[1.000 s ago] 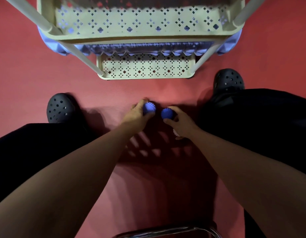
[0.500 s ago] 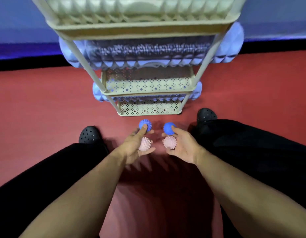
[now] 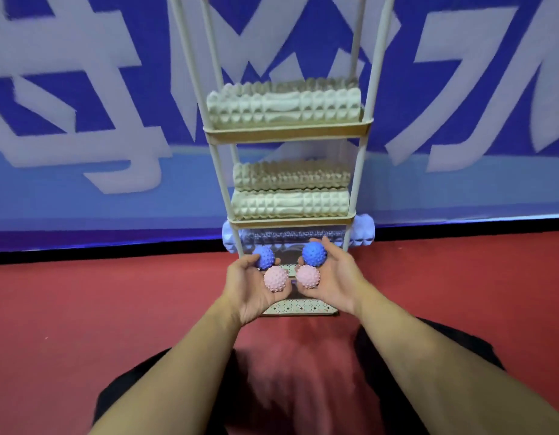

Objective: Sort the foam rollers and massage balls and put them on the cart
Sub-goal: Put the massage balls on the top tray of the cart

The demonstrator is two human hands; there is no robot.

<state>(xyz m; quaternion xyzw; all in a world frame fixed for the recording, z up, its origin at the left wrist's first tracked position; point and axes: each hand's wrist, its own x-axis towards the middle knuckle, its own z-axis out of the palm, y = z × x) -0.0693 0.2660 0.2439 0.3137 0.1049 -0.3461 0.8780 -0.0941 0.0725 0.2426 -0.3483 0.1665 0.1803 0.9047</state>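
Note:
My left hand holds two spiky massage balls, a blue one at the fingertips and a pink one in the palm. My right hand likewise holds a blue ball above a pink ball. Both hands are raised in front of the cream tiered cart. A cream foam roller lies on an upper shelf, two cream rollers lie stacked on the shelf below, and a pale blue roller sticks out under those.
The cart stands against a blue wall banner with large white characters. Red floor spreads on both sides. The cart's lowest perforated shelf shows just below my hands. My dark trouser legs fill the bottom of the view.
My head has lifted, bringing the upper shelves and the banner into view. Both hands have risen from the floor with the balls and now sit in front of the cart's lower shelves.

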